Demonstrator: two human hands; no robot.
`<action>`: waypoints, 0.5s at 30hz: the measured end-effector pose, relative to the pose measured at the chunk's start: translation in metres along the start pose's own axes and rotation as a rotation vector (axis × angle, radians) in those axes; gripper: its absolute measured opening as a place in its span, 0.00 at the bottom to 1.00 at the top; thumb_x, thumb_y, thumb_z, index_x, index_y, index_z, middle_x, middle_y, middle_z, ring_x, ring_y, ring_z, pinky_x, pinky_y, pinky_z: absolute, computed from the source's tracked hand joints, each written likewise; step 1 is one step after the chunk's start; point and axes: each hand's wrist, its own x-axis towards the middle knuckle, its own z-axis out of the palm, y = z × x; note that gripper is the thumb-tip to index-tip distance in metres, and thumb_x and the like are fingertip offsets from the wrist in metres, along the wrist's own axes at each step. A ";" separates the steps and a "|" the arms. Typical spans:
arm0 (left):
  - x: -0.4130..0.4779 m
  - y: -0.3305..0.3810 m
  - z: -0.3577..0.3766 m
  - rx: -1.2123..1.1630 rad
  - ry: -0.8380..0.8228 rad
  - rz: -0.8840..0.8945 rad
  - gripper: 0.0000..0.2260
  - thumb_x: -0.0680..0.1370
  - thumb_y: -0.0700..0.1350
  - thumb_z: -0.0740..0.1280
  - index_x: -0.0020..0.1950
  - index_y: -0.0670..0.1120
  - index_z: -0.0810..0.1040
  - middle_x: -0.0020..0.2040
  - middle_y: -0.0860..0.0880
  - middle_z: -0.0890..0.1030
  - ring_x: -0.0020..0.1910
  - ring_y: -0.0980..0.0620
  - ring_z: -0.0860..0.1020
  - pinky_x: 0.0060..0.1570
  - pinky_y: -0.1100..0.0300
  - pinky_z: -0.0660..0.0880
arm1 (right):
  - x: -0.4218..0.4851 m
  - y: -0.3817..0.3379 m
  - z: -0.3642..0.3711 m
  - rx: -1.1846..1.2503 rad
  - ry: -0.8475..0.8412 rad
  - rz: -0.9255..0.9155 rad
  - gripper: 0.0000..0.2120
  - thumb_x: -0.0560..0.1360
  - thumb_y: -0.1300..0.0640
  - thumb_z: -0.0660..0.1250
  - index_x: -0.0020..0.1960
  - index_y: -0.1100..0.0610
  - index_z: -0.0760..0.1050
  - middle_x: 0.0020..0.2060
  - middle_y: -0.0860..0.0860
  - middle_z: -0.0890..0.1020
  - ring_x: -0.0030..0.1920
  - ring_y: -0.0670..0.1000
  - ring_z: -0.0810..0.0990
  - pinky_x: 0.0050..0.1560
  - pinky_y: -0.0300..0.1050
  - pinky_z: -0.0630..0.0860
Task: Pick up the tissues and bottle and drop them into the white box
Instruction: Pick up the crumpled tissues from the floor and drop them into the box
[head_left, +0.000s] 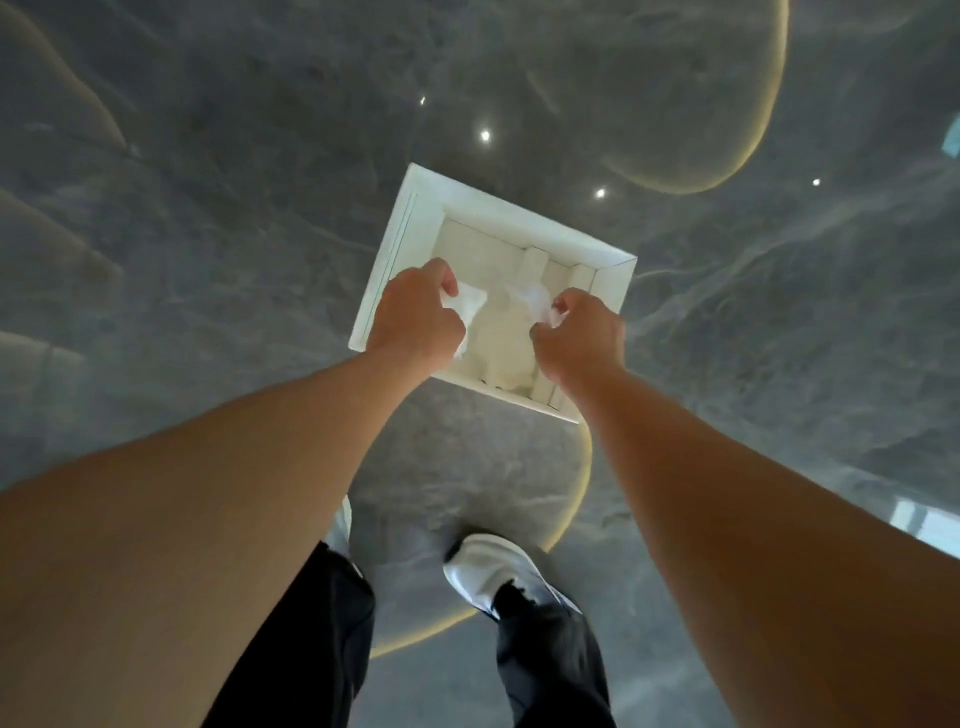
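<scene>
Outstretched hands (415, 317) — tissues (470, 304) pinched over box (400, 244)

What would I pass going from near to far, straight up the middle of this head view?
Shoe → grey floor → near rim of the white box → left hand and right hand, level with each other, each gripping a tissue over the box → far box rim → more floor with light reflections.
</scene>
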 end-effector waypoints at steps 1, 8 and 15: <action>0.008 -0.007 0.001 0.035 -0.021 0.033 0.18 0.69 0.34 0.63 0.55 0.51 0.73 0.50 0.50 0.73 0.46 0.49 0.72 0.34 0.62 0.67 | 0.007 0.000 0.008 0.013 0.014 0.018 0.08 0.72 0.61 0.64 0.50 0.53 0.73 0.43 0.49 0.74 0.37 0.46 0.66 0.29 0.34 0.58; 0.003 -0.030 -0.028 0.200 -0.004 0.015 0.26 0.69 0.36 0.66 0.65 0.54 0.68 0.60 0.45 0.73 0.55 0.44 0.74 0.50 0.51 0.74 | -0.010 -0.013 0.014 -0.139 -0.070 0.069 0.21 0.69 0.63 0.67 0.59 0.53 0.67 0.54 0.54 0.71 0.53 0.58 0.74 0.48 0.51 0.76; -0.055 -0.039 -0.075 0.233 0.019 -0.118 0.12 0.72 0.41 0.65 0.54 0.50 0.75 0.53 0.46 0.77 0.51 0.41 0.77 0.46 0.53 0.73 | -0.050 -0.045 -0.015 -0.218 -0.227 -0.045 0.16 0.68 0.63 0.69 0.54 0.55 0.73 0.53 0.53 0.75 0.54 0.56 0.74 0.46 0.47 0.72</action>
